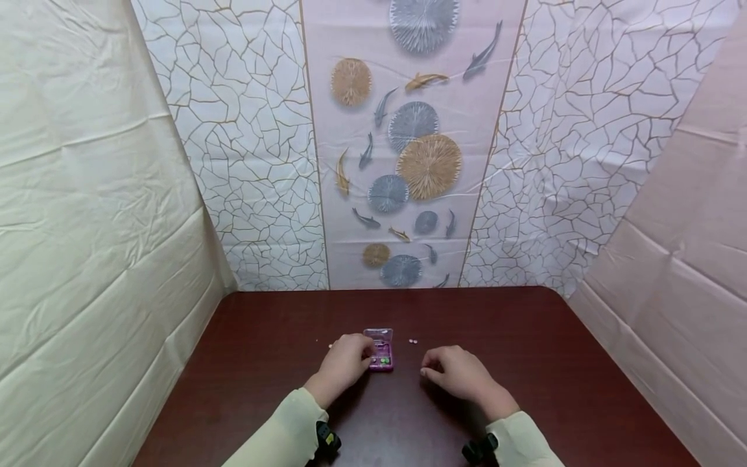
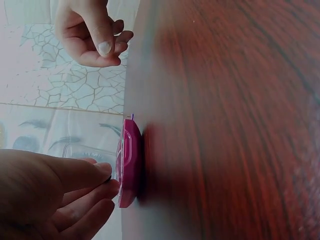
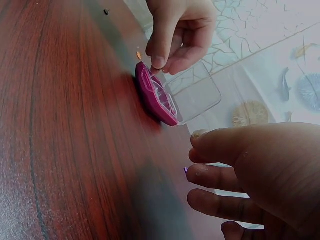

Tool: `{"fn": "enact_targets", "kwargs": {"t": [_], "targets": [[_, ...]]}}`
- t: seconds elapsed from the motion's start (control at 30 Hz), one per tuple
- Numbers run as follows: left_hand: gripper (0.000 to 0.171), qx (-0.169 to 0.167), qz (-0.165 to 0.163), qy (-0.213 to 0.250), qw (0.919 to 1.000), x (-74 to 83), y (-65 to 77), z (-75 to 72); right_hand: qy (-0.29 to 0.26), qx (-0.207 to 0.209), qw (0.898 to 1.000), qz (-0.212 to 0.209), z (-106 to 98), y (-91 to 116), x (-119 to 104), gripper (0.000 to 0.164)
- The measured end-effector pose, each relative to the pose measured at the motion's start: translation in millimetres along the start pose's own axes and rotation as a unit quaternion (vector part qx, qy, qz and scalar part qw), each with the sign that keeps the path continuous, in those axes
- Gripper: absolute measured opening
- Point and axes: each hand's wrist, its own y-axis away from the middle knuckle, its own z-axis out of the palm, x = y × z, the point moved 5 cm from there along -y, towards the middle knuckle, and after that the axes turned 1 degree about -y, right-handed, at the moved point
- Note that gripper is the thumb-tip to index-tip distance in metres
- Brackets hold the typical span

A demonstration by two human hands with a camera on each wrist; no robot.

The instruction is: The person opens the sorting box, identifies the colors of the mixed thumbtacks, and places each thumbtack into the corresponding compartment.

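A small magenta pill box (image 1: 382,367) with its clear lid (image 3: 200,95) raised stands on the table. Green pieces (image 1: 384,360) lie in its front compartments. My left hand (image 1: 348,357) is over the box's left side; its thumb and forefinger pinch a small dark piece (image 2: 108,178), mostly covered by the fingertips. To the right of the box, my right hand (image 1: 458,371) hovers above the table with loosely bent fingers. Nothing shows between those fingers in the right wrist view.
Two small pinkish pieces (image 1: 413,341) lie right of the box. Beyond the left hand are an orange piece (image 3: 139,55) and a small dark piece (image 3: 106,12). The dark red table (image 1: 280,318) ends at a patterned curtain (image 1: 262,194), with pale cloth at both sides.
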Motion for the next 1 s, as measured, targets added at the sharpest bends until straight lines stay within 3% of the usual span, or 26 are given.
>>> {"fn": "enact_targets", "kwargs": {"t": [0.23,0.53,0.7,1.0], "targets": [[0.012,0.01,0.012,-0.011,0.9998,1.6,-0.4,2.2,0.0,0.006,1.0,-0.001,-2,1,-1,0.007],[0.014,0.018,0.003,-0.012,0.9998,-1.0,7.7,-3.0,0.008,0.005,1.0,-0.001,-2,3,-2,0.007],[0.016,0.03,-0.016,-0.018,0.9993,-9.6,18.6,-11.1,0.01,0.01,1.0,-0.007,1,2,-2,0.007],[0.018,0.022,-0.077,-0.045,0.9958,-38.4,48.2,-24.8,0.003,-0.008,1.0,-0.008,2,-1,-6,0.006]]}}
